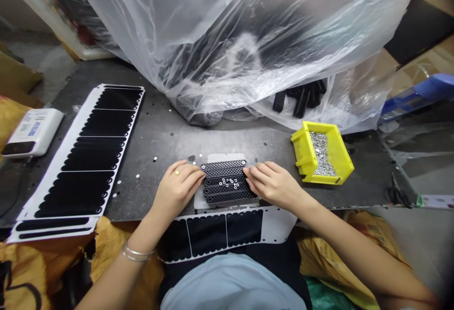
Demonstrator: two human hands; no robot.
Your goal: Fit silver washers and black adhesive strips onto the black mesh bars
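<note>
Black perforated plastic strips (227, 192) look light, stiff; we touch the ends, L hand (176, 189), R hand (271, 185) open, not gripping.

Assembly workshop: dark workbench (159, 130), yellow parts bin (304, 147).

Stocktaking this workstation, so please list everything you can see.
Perforated strips: about four, black, on pale plate, centre of grey bench.
Small nuts: several, silver, on strips.
Bin: one, yellow, right of strips, holding silver nuts.
Sticker sheets: three, black and white, bench's left and front.
Plastic sheeting: one, clear, bench's back.
Parts: several, black, under sheeting.
Box: one, white, far left.
Scissors: one pair, black, right.
Crate: one, blue, far right.
Left hand: ringed, on strips.
Right hand: on strips.
</note>
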